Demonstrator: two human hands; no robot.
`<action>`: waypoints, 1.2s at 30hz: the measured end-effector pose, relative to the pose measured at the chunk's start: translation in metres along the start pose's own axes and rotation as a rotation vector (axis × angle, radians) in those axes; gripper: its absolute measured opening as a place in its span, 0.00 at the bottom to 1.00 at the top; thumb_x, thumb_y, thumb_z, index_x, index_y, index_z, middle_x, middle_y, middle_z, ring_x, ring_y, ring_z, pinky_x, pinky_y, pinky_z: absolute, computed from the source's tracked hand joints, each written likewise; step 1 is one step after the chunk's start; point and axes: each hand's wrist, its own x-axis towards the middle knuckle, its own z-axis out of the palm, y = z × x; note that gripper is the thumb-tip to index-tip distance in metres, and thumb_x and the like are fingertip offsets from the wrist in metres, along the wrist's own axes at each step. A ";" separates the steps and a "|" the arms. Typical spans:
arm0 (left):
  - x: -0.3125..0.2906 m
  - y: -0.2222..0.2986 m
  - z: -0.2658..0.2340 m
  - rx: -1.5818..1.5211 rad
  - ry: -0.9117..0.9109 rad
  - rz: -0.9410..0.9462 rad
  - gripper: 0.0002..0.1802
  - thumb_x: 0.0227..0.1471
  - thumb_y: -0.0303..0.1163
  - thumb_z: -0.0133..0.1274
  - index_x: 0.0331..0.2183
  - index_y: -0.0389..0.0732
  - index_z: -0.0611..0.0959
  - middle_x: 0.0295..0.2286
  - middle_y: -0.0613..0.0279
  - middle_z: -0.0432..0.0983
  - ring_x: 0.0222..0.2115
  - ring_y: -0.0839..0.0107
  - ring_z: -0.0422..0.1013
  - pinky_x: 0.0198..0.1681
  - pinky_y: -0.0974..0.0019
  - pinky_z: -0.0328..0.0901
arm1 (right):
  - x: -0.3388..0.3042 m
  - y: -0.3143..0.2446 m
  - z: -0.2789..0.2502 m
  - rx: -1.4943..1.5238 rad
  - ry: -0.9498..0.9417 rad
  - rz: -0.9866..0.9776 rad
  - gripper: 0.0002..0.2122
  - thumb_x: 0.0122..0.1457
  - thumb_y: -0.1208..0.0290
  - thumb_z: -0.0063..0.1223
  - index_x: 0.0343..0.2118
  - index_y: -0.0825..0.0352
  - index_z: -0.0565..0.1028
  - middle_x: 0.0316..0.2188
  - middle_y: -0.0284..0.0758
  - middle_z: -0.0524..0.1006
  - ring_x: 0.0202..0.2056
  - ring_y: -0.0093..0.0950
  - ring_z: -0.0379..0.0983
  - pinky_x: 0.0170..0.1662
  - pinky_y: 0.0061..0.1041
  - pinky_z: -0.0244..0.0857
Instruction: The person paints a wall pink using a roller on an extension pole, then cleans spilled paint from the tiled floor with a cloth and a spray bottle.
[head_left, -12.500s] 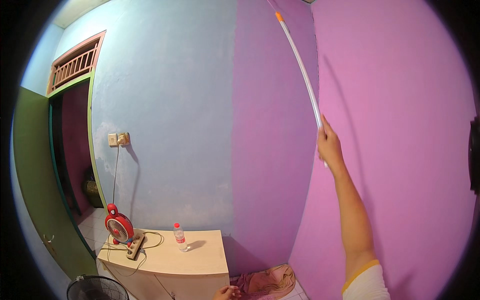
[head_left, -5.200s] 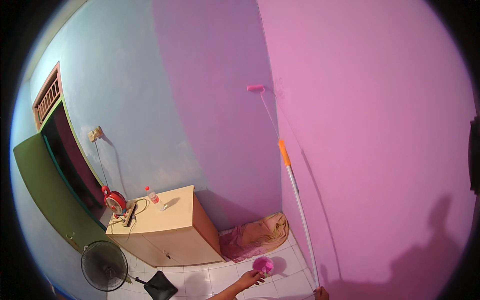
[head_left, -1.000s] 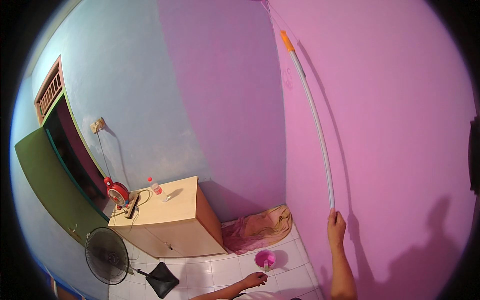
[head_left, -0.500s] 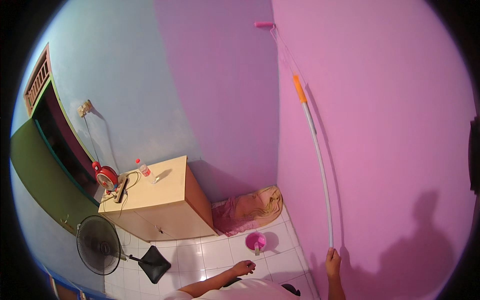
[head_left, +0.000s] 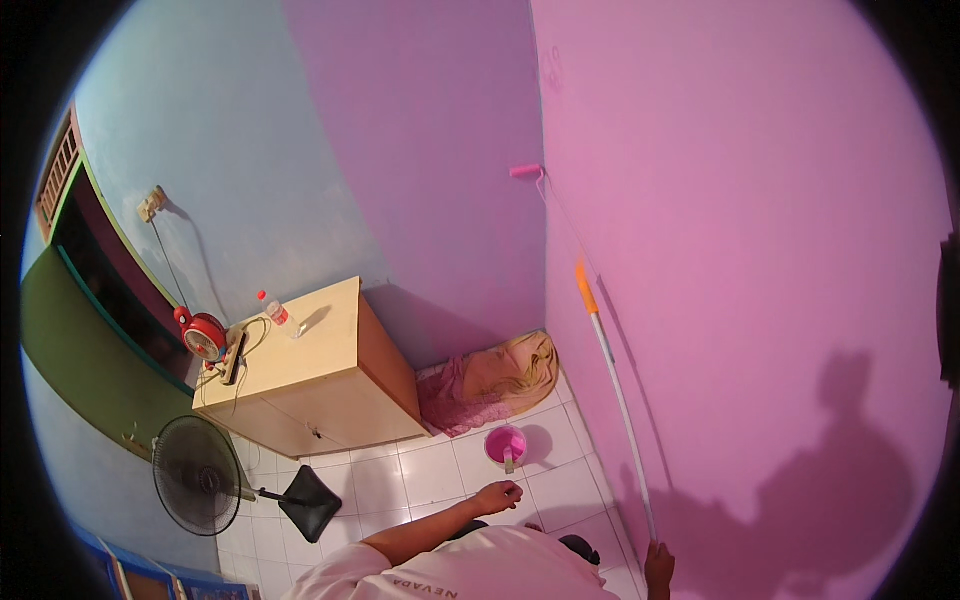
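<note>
My right hand [head_left: 659, 568], at the lower right, is wrapped round the bottom end of a long-handled paint roller. The roller's grey pole [head_left: 628, 420] leans up beside the pink wall [head_left: 740, 220] to an orange grip [head_left: 586, 287]. Its pink roller head [head_left: 526, 171] is at the purple wall [head_left: 440, 180], close to the corner. My left hand [head_left: 498, 495] hangs low over the floor with fingers loosely curled, and nothing shows in it. Just beyond that hand, a small bucket [head_left: 490, 456] of pink paint stands on the floor with a paintbrush [head_left: 508, 462] at its rim.
A cream cabinet [head_left: 335, 390] carries a bottle [head_left: 280, 316], a small red fan [head_left: 205, 338] and a power strip [head_left: 233, 358]. A black standing fan [head_left: 198, 476] is at the left. A crumpled cloth [head_left: 490, 382] lies in the corner on the tiled floor [head_left: 430, 480].
The roller head has come down along the corner, and its pole has dropped with it. My right hand is lower. The view has shifted slightly; my left hand remains loosely curled near the bucket.
</note>
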 end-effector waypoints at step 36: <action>-0.014 -0.036 0.015 -0.012 0.049 -0.002 0.22 0.56 0.46 0.43 0.40 0.36 0.75 0.32 0.59 0.77 0.31 0.71 0.76 0.28 0.70 0.69 | -0.034 -0.016 -0.030 -0.353 -0.046 0.095 0.23 0.56 0.49 0.44 0.20 0.68 0.72 0.17 0.47 0.73 0.23 0.49 0.71 0.27 0.46 0.63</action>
